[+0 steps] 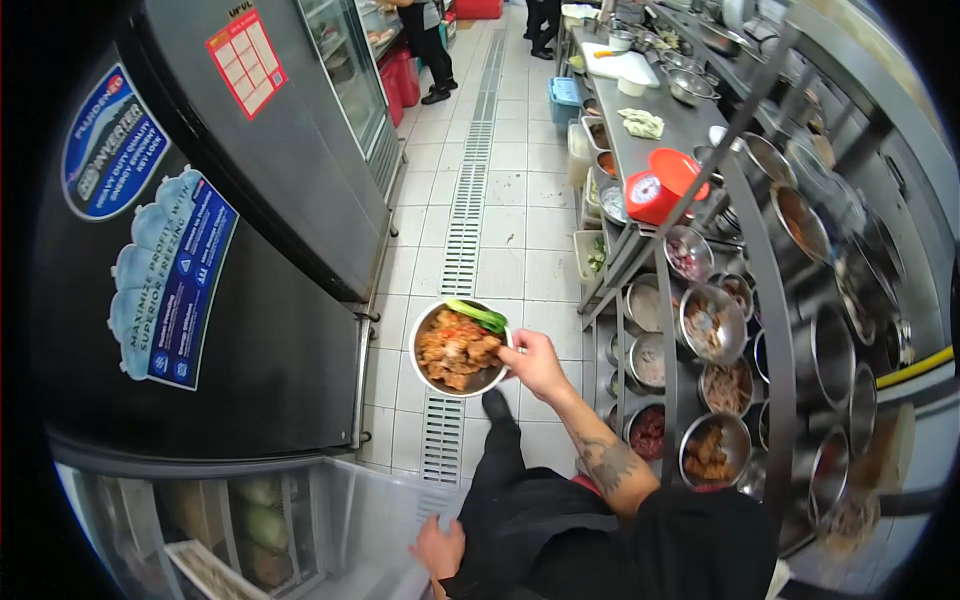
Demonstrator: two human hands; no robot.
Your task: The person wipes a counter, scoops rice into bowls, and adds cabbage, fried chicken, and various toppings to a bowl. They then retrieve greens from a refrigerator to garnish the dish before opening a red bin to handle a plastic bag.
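A round metal bowl [416,358] holds browned, orange-red food [455,345] with a green vegetable piece [478,315] along its upper edge. My right hand [535,365] grips the bowl's right rim between thumb and fingers, above the tiled floor. My left hand [438,548] is low in the view beside the clear edge of an open fridge door [390,510], its fingers apart and nothing seen in them. Behind that door, shelves with pale green produce [265,525] show at the lower left.
Dark fridge units [260,330] line the left. A rack [680,390] with several metal bowls of food stands on the right, below a steel counter [640,120] with a red scale [650,195]. A drain grate [465,220] runs along the floor. Two people [428,50] stand far ahead.
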